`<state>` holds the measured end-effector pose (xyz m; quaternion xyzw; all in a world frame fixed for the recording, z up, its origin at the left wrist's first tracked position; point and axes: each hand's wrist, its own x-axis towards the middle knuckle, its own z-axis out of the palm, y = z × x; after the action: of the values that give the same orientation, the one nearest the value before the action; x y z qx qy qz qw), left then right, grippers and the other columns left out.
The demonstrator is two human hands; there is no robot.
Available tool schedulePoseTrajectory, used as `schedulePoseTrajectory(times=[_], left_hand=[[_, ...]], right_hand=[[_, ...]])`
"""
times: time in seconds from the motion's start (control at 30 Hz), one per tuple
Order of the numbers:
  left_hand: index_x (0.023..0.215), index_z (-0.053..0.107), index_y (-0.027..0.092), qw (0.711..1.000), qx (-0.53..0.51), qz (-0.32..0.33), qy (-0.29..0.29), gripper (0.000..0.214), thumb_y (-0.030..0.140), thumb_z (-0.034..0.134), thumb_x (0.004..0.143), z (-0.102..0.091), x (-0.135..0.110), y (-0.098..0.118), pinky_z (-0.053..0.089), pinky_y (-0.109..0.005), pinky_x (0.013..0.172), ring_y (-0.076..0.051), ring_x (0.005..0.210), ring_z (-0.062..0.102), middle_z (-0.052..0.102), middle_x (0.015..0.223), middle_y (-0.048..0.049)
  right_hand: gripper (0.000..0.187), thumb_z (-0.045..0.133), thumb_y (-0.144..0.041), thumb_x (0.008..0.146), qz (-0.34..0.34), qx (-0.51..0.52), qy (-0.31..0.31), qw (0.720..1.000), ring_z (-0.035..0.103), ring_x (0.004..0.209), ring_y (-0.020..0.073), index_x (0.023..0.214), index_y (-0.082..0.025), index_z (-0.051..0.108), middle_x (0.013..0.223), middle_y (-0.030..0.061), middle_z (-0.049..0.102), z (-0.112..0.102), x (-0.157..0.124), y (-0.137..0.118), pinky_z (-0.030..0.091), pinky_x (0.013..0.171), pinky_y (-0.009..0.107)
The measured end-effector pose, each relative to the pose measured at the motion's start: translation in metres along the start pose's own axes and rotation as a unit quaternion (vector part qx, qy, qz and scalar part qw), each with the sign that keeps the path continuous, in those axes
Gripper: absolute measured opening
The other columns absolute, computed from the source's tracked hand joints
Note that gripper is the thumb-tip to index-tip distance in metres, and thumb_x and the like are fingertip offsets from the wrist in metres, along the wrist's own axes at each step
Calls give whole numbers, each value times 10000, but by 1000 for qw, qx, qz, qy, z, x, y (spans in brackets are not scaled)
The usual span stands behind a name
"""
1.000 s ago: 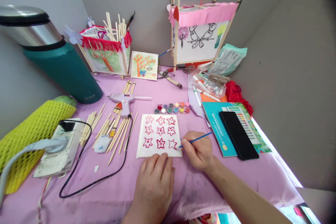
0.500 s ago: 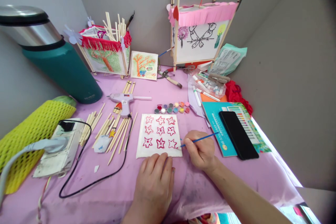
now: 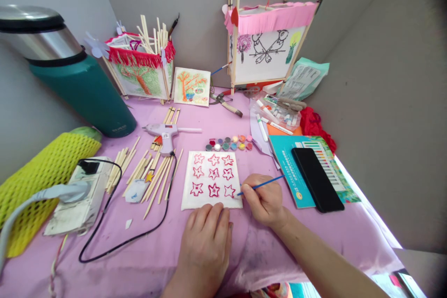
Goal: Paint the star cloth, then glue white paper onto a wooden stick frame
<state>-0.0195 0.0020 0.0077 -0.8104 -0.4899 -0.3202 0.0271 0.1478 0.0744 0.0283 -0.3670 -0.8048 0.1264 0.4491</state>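
Observation:
A white square panel [image 3: 186, 200] lies flat on the purple cloth, with several red star shapes painted on it in rows. My left hand [image 3: 206, 237] rests flat with its fingertips at the panel's near edge. In a pinch, my right hand [image 3: 262, 200] grips a thin blue paintbrush [image 3: 267, 183] just right of the panel. The brush tip meets the panel beside the lower right star [image 3: 229, 191], which is only an outline. Small round paint pots [image 3: 233, 146] in several colours stand in two rows just beyond the panel.
Left of the panel lie a glue gun [image 3: 166, 136] with a black cord, wooden sticks [image 3: 159, 179] and a power strip [image 3: 77, 198]. A teal bottle [image 3: 87, 93] stands behind them. On the right, a phone [image 3: 317, 179] lies on a blue booklet [image 3: 300, 195]. Two decorated stick frames stand behind.
My right hand and the paintbrush have shifted slightly left, bringing the tip a little closer to the lower right star. My left hand has stayed in place.

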Motion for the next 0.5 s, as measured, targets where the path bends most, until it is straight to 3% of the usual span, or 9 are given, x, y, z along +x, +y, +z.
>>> schedulePoseTrajectory(times=[0.5], left_hand=[[977,650,129,1000,-1,-1,-6,190,151,561,811,-1,0,0,461,-425,781,-259,903,547,675,996,-93]], right_hand=[[217,436,-140,861,17,-8,4,1000,544,557,127,682,-172,555,594,27,583,0,-1,1,405,535,257]])
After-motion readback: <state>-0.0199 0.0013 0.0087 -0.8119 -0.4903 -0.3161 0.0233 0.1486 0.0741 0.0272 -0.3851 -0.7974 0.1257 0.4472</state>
